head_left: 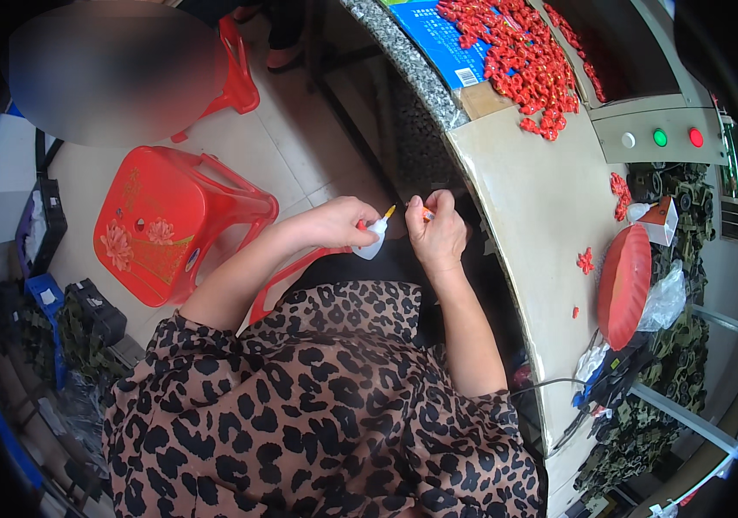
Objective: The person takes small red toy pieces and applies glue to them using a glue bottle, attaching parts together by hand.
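Above my lap, my left hand [343, 223] pinches a small white squeeze bottle [372, 245] with a narrow yellow tip [389, 211] pointing up and to the right. A bit of red shows at the fingertips of that hand; what it is I cannot make out. My right hand [438, 235] is closed just right of the tip, its fingers curled round a small orange-red piece [427, 214] with some white on it. Most of this piece is hidden by the fingers. A small gap separates the two hands.
On the table to my right lie a heap of small red figures [524, 56], a few loose red pieces [585, 261] and a red scalloped dish [623, 289]. A grey machine [662, 129] with coloured buttons stands behind. Left of me is a red plastic stool [157, 229].
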A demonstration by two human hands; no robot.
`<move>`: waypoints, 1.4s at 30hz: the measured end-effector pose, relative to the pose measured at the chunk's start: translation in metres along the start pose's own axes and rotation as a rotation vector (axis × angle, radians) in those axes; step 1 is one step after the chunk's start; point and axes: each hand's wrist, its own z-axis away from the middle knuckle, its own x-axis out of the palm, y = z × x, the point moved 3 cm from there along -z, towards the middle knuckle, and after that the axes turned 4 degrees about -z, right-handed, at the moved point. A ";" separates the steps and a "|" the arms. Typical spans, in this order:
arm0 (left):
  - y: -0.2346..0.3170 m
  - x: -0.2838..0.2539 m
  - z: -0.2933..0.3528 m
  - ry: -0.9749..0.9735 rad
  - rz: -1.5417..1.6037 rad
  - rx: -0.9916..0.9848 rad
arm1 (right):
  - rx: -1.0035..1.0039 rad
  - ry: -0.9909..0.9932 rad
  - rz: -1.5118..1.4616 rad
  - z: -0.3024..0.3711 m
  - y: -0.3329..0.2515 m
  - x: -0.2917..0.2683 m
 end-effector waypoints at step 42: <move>-0.004 -0.001 -0.004 -0.014 -0.013 0.015 | -0.192 0.042 0.098 -0.001 -0.004 -0.001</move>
